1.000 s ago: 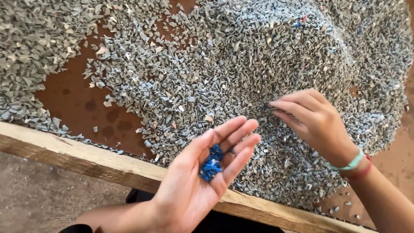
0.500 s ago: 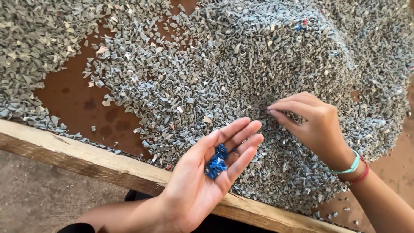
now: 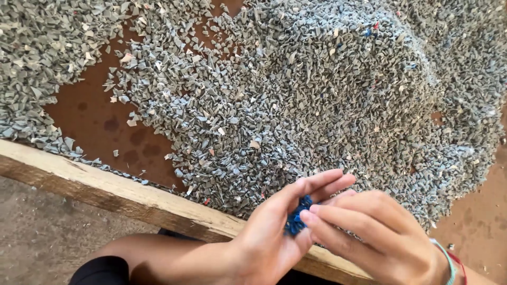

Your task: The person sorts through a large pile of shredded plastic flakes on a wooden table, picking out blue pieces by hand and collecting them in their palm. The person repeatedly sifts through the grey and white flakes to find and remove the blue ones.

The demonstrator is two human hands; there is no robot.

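Observation:
My left hand is cupped palm up over the wooden edge, holding a small clump of blue plastic chips. My right hand has its fingertips pressed into that palm, touching the blue chips; whether it pinches a chip I cannot tell. It wears a teal and a red wristband. Just beyond both hands lies a big heap of grey plastic flakes, with a few blue and red specks near its top.
The flakes lie on a brown board, bare in a patch at the left. A wooden plank borders its near edge. Bare ground shows below the plank. My knee is at the bottom.
My right hand has left the grey heap and come down to the left palm, fingertips now on the blue chips. The left hand has dropped lower and curled a little.

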